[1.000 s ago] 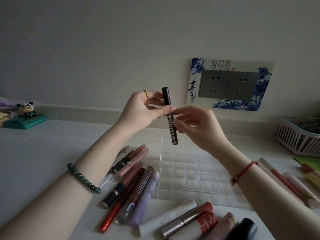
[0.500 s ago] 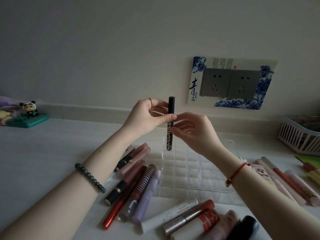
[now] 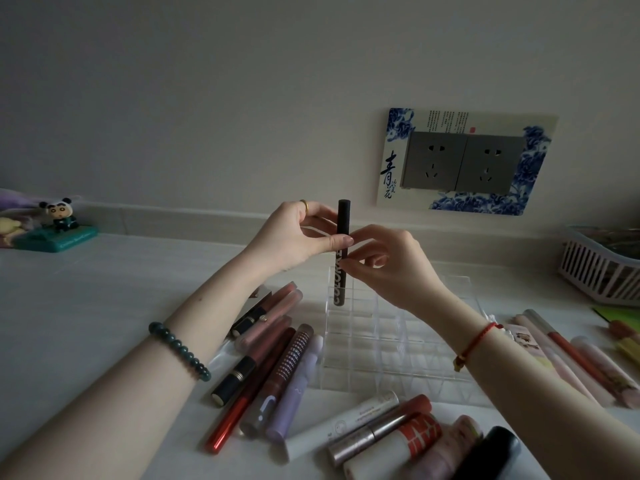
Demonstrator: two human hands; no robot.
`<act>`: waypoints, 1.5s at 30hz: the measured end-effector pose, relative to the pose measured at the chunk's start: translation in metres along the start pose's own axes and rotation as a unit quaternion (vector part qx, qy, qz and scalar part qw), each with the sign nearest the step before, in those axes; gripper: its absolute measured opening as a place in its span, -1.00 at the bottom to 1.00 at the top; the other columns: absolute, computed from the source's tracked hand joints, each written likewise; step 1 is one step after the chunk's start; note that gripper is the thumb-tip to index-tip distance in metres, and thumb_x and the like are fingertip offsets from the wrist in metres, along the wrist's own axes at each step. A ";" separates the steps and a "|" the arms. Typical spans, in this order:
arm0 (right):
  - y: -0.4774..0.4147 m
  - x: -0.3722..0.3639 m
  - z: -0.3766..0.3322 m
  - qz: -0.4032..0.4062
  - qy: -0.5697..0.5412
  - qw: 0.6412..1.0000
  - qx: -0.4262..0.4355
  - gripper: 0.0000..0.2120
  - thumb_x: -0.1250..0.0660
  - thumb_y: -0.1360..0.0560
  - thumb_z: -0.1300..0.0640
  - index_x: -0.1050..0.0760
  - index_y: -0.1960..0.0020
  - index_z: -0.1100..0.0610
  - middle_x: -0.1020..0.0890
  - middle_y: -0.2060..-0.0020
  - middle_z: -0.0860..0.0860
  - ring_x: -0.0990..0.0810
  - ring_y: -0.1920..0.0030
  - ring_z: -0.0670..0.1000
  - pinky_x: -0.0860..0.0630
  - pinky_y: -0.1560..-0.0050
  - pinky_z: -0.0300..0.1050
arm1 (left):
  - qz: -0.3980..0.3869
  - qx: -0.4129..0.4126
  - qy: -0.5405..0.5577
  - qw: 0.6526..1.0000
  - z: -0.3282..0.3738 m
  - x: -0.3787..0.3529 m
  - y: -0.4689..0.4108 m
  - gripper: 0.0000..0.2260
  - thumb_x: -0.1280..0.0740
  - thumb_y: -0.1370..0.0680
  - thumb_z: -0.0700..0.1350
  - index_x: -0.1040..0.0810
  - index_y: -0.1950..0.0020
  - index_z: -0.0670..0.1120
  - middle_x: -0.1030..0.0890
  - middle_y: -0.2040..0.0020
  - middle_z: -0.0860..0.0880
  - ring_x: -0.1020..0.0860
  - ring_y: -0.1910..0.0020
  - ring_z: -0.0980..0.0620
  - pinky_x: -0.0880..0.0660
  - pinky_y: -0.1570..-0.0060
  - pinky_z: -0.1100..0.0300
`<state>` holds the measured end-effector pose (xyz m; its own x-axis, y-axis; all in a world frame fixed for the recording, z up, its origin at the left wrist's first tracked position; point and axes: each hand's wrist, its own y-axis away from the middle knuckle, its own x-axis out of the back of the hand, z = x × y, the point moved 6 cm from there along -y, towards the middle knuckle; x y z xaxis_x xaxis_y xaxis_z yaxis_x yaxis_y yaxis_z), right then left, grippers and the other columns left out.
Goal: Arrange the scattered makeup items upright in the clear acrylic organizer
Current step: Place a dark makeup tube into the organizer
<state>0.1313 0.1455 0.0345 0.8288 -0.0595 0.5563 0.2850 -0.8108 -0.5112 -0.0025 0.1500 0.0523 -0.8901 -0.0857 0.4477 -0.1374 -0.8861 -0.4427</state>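
Lowered since a second ago: black tube (image 3: 340, 282), then tilted in the air, now upright with its lower end in the far-left corner cell of the clear acrylic organizer (image 3: 398, 374). Left hand (image 3: 294, 237): thumb and fingers pinch the tube mid-length. Right hand (image 3: 391, 271): fingertips pinch it just below. Loose makeup tubes (image 3: 277, 362): flat on the worktop (image 3: 86, 306), left of the organizer.

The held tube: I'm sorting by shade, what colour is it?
The tube is black with pale lettering; head view.
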 end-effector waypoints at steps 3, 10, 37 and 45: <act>0.000 0.001 0.001 -0.004 0.002 1.000 -0.007 -0.82 -0.43 -0.33 0.15 -0.50 0.11 0.02 -0.64 0.34 -0.07 -0.59 0.32 -0.04 -0.47 0.30 -0.36 | -0.012 0.000 -0.015 1.000 -0.001 -0.001 0.001 -0.83 -0.50 -0.31 -0.10 -0.57 0.17 0.03 -0.65 0.19 0.09 -0.61 0.13 0.17 -0.48 -0.02 0.32; 0.000 0.000 0.003 -0.018 0.002 1.000 -0.018 -0.79 -0.43 -0.33 0.16 -0.48 0.07 0.06 -0.65 0.32 -0.04 -0.57 0.34 -0.07 -0.51 0.27 -0.26 | -0.023 0.006 -0.027 0.999 -0.001 -0.003 0.002 -0.84 -0.49 -0.32 -0.12 -0.59 0.15 0.00 -0.65 0.19 0.10 -0.60 0.15 0.23 -0.48 0.01 0.34; 0.031 -0.039 -0.093 -0.150 0.061 0.972 0.170 -0.77 -0.39 -0.37 0.22 -0.52 -0.01 0.05 -0.62 0.15 -0.05 -0.58 0.18 -0.12 -0.51 0.11 -0.33 | 0.020 0.116 -0.132 0.984 -0.057 0.105 0.095 -0.80 -0.44 -0.36 0.01 -0.55 0.05 0.15 -0.64 0.08 0.08 -0.61 0.08 0.12 -0.48 -0.05 0.23; 0.023 -0.130 -0.074 -0.281 0.185 0.925 0.174 -0.71 -0.32 -0.39 0.13 -0.49 -0.09 -0.06 -0.54 -0.05 -0.01 -0.50 -0.07 0.03 -0.47 -0.03 0.01 | 0.021 0.165 -0.134 0.977 -0.100 0.094 0.112 -0.83 -0.30 -0.49 -0.18 -0.57 -0.06 -0.08 -0.66 -0.01 -0.06 -0.60 0.01 0.07 -0.46 -0.09 0.23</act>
<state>-0.0058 0.0912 -0.0014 0.2987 0.0669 0.9520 0.8119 -0.5421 -0.2167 -0.1456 0.0884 -0.0328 -0.7406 -0.2011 0.6411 0.0835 -0.9743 -0.2092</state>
